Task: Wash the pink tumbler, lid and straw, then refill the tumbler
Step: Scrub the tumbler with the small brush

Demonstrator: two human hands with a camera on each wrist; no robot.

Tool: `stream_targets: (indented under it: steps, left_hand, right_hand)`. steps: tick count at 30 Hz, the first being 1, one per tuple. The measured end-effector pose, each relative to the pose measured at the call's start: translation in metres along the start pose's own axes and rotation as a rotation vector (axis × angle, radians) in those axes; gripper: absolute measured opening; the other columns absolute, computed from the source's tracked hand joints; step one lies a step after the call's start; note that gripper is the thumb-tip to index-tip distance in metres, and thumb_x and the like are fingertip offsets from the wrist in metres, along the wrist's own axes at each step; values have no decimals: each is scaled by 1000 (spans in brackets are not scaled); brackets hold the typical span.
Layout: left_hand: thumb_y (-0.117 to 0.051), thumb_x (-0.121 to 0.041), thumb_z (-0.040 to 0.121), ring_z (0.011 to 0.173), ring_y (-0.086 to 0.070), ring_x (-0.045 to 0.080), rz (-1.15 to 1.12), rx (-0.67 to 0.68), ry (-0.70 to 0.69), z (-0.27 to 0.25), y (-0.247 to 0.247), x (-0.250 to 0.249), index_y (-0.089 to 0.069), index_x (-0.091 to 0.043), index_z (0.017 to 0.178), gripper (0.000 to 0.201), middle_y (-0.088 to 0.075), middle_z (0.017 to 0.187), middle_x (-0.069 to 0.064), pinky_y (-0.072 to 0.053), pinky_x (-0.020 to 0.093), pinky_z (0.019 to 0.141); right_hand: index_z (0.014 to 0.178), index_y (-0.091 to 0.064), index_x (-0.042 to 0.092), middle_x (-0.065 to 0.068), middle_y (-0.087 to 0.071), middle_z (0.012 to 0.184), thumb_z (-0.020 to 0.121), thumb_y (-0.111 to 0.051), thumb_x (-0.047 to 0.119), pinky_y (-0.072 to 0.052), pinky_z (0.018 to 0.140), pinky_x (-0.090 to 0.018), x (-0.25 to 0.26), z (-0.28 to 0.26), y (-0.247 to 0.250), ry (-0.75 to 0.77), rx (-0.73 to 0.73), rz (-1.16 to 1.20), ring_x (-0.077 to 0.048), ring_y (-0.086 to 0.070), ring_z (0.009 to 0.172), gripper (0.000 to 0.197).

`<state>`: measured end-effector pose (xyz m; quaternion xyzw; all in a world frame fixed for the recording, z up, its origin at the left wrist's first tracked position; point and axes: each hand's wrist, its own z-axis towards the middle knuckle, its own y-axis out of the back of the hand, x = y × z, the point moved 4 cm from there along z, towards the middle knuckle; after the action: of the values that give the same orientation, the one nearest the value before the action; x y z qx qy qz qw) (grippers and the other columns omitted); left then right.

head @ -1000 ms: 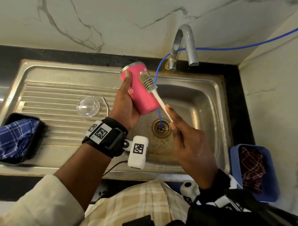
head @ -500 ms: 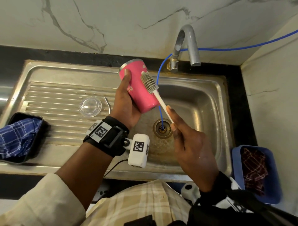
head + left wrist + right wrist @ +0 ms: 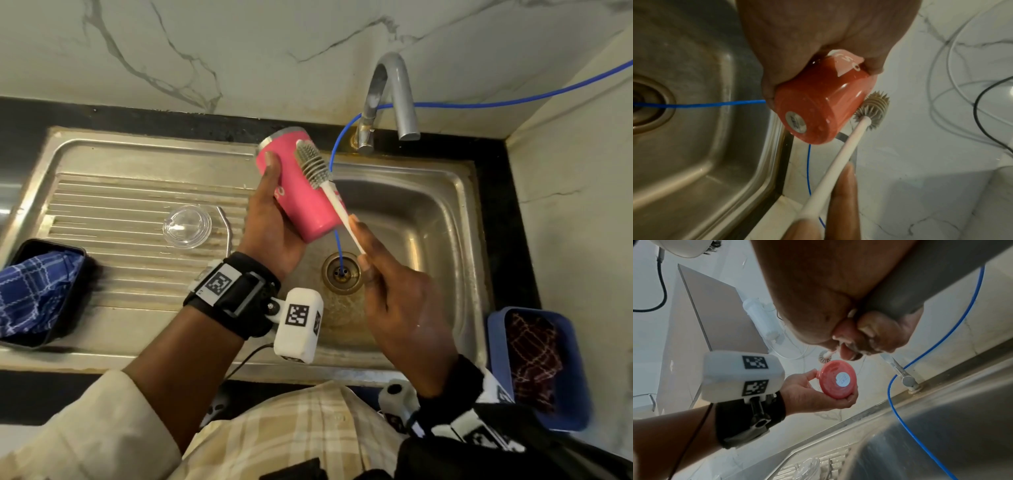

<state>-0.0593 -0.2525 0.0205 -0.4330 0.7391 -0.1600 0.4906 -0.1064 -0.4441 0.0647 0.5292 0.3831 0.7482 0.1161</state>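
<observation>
At the far left of the head view a black tray (image 3: 73, 270) holding a blue checked cloth (image 3: 34, 294) is seen on the steel drainboard (image 3: 137, 274), and further right the clear lid (image 3: 187, 226) lies flat on the ridges, with the bent metal straw (image 3: 226, 226) just beside it. The left hand (image 3: 274, 222) is raised above the sink's edge, its fingers and thumb curled round the pink tumbler (image 3: 301, 192), which is held tilted with its rim toward the wall and its base toward the drain (image 3: 341, 272). A bottle brush (image 3: 313, 164) is laid against the tumbler's outer side, its grey bristle head touching the pink wall near the rim and its white handle running down to the right hand (image 3: 400, 308), where it is pinched between thumb and fingers. Both forearms are extended forward over the steel sink (image 3: 428, 212), a camera unit being strapped to each wrist. A blue tube (image 3: 334, 154) is run from the right wall past the tap (image 3: 394, 92) and down into the drain. White marble with grey veins is seen behind, and a black counter strip around the sink. At the far right a blue tray (image 3: 575, 404) with a dark checked cloth (image 3: 531, 359) is set on the counter.
</observation>
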Motion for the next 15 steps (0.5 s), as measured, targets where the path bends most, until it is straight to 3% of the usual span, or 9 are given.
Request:
stream_targets:
  steps: [3, 5, 8, 10, 13, 15]
  left_hand:
    - [-48, -61, 105, 116, -71, 33, -29, -36, -28, 4, 8, -12, -51, -8, 152, 71, -70, 130, 17, -59, 56, 95]
    - [-46, -61, 106, 115, -71, 31, -47, -45, -24, 4, 11, -14, -54, -8, 149, 69, -70, 129, 16, -61, 51, 88]
    - [-45, -62, 106, 118, -68, 32, -30, -30, -10, 1, 11, -7, -54, -7, 149, 70, -68, 130, 16, -59, 55, 97]
    - [-45, -61, 106, 123, -67, 34, 4, -6, -3, 1, 8, 0, -52, -8, 151, 70, -68, 134, 18, -53, 59, 107]
    - [-44, -59, 108, 119, -69, 32, 17, 8, -30, 1, 2, -3, -54, -8, 149, 66, -69, 133, 17, -57, 54, 102]
    - [-44, -61, 106, 116, -69, 31, 14, -1, -62, 5, 4, -8, -52, -8, 151, 69, -69, 130, 17, -58, 51, 96]
  right_hand:
    - [162, -43, 29, 31, -51, 71, 107, -55, 11, -28, 59, -6, -8, -15, -3, -15, 30, 16, 6, -46, 54, 59]
    - [161, -45, 33, 24, -41, 60, 107, -53, 18, -25, 62, -8, -11, -25, -3, -40, 38, 37, 5, -42, 52, 56]
    - [161, -43, 34, 19, -29, 57, 107, -52, 18, -27, 58, -13, -9, -23, 1, -33, 38, 13, 0, -39, 50, 57]
    - [162, -41, 34, 16, -30, 56, 107, -53, 14, -27, 57, -13, -10, -16, 3, -46, 32, -5, -2, -40, 49, 60]
    - [162, -43, 27, 24, -47, 63, 107, -55, 8, -29, 56, -6, -7, -11, 0, -33, 7, -3, 5, -46, 52, 59]
    - [161, -44, 29, 22, -41, 59, 107, -52, 13, -27, 60, -7, -5, -15, -1, -18, 0, 15, 5, -43, 51, 57]
